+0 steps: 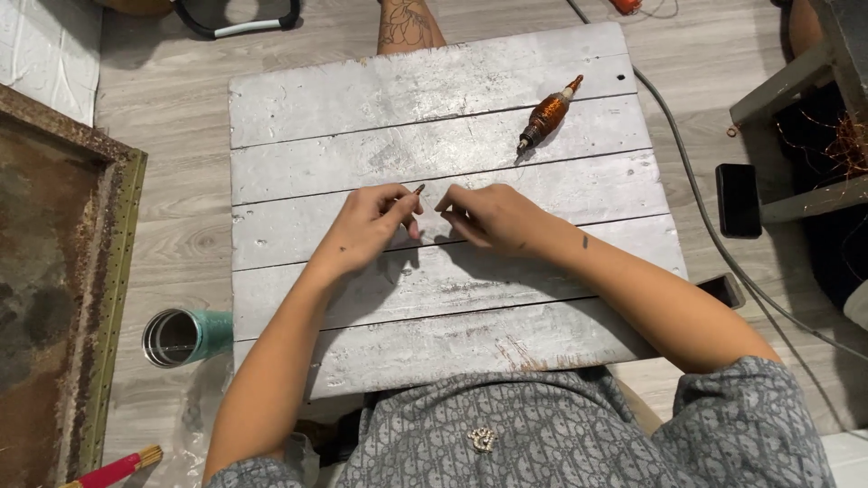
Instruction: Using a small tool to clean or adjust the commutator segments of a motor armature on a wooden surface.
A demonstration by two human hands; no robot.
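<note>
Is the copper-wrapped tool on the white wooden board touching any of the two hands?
Apart. The head view shows the copper-wrapped tool lying alone on the white board, with bare planks between it and the left hand and right hand.

Your two bare forearms reach forward and angle inward until the hands nearly meet. Your left hand (pixel 366 226) pinches thumb against forefinger, tips pointing right. Your right hand (pixel 493 217) curls its fingers, pinching toward the left, knuckles up.

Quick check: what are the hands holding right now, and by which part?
The left hand pinches a small dark slender piece by its lower end, tip poking out. Whether the right hand holds anything cannot be told.
</note>
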